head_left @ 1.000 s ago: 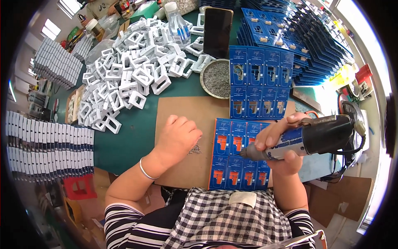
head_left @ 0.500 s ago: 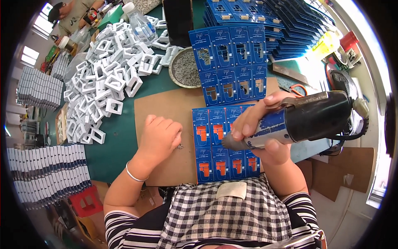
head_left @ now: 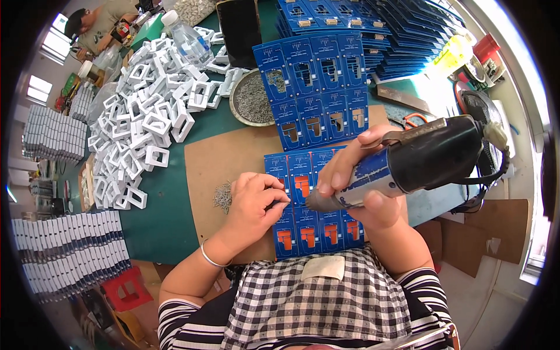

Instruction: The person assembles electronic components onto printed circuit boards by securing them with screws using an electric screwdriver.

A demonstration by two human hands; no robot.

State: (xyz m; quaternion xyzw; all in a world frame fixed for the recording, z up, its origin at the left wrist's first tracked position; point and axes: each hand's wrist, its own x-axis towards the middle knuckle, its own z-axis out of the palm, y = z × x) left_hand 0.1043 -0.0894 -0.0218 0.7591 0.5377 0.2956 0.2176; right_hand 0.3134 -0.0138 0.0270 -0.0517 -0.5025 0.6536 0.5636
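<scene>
My right hand [head_left: 373, 181] is wrapped round an electric screwdriver [head_left: 437, 154] with a blue, grey and black body. The tool lies slanted, its grey nose pointing left over a blue circuit board panel [head_left: 296, 217]. Orange pieces [head_left: 308, 235] show in the panel's cut-outs. At the panel's left edge my left hand [head_left: 251, 207] is pinched, thumb against forefinger; anything between the fingertips is too small to make out. Just left of that hand lies a small heap of screws [head_left: 222, 196] on a brown board [head_left: 204, 160].
A second blue panel [head_left: 309, 96] leans behind the first, beside a round bowl of screws [head_left: 252, 99]. White plastic frames [head_left: 149, 111] are heaped at left near a clear bottle [head_left: 188, 38]. Blue panels [head_left: 402, 41] are stacked at far right. Another person [head_left: 99, 29] sits far left.
My left hand has moved right and down from over the screw heap to the panel's edge, uncovering the heap. The screwdriver stays in my right hand, almost unmoved.
</scene>
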